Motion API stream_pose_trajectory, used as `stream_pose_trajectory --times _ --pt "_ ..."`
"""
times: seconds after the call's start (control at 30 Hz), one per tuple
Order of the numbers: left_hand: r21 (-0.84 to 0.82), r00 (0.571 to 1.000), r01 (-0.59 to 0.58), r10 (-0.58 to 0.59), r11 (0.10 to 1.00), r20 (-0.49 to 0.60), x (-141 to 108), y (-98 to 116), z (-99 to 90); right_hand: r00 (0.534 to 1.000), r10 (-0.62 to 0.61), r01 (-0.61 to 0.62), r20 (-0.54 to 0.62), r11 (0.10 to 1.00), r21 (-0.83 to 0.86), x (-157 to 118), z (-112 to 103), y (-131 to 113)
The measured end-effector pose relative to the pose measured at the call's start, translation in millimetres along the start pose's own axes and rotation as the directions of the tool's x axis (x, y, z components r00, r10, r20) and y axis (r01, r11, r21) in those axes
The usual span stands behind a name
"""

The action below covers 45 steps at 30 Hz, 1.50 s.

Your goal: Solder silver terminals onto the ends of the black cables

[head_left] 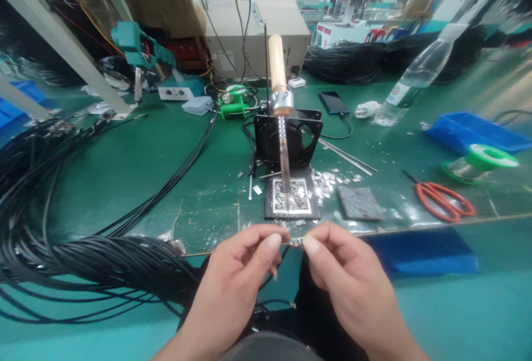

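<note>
My left hand [239,275] and my right hand [351,278] meet just off the table's front edge, both closed in a pinch. Between their fingertips shows a small silvery cable end [296,242] with a hint of red; its details are blurred. A black cable [285,256] runs down below the left fingers. Beyond the hands, a soldering iron [278,78] with a wooden handle points tip-down over a small tray [273,197] of metal bits. A black fan [260,139] stands behind the tray.
A thick bundle of black cables [124,261] fills the left. On the right lie a grey pad [361,203], orange-handled scissors [443,200], a solder spool [492,157], a blue bin [477,131] and a tilted plastic bottle [424,67]. Loose metal pieces [326,181] are scattered beside the tray.
</note>
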<state>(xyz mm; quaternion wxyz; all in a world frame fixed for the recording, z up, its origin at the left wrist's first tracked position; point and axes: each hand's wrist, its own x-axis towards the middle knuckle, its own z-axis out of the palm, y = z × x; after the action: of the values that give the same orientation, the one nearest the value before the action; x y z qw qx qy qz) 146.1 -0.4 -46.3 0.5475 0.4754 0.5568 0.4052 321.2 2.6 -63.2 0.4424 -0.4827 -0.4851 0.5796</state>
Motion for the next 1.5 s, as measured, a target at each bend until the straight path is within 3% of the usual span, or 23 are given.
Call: stream_pose_trajectory --times 0.13,0.27,0.4,0.53,0.8,1.03,1.5 --pt "0.115 0.996 -0.063 0.070 0.991 -0.062 0 -5 4.5 1.000 0.030 -0.029 -0.002 0.997 0.076 0 2 2" --pt "0.165 0.989 -0.115 0.129 0.980 -0.078 3 -8 7.1 0.992 0.096 -0.110 0.084 0.977 0.181 5 -1 5" --pt "0.178 0.994 -0.096 0.104 0.979 -0.035 7 -5 5.3 0.966 0.164 -0.218 0.201 0.933 0.287 14 -5 1" --pt "0.130 0.998 -0.058 0.060 0.990 -0.013 13 0 6.0 0.953 0.201 -0.268 0.228 0.910 0.318 22 -2 -5" --pt "0.073 0.999 0.029 -0.032 0.997 0.040 28 4 3.9 0.979 0.153 -0.181 0.137 0.959 0.218 27 6 2" --pt "0.092 0.999 -0.022 0.019 0.996 0.032 36 4 1.4 0.988 0.098 -0.121 0.116 0.969 0.216 30 6 2" --pt "0.070 1.000 -0.017 0.017 0.997 0.006 39 0 0.9 0.996 0.046 -0.058 0.075 0.986 0.159 31 10 -2"
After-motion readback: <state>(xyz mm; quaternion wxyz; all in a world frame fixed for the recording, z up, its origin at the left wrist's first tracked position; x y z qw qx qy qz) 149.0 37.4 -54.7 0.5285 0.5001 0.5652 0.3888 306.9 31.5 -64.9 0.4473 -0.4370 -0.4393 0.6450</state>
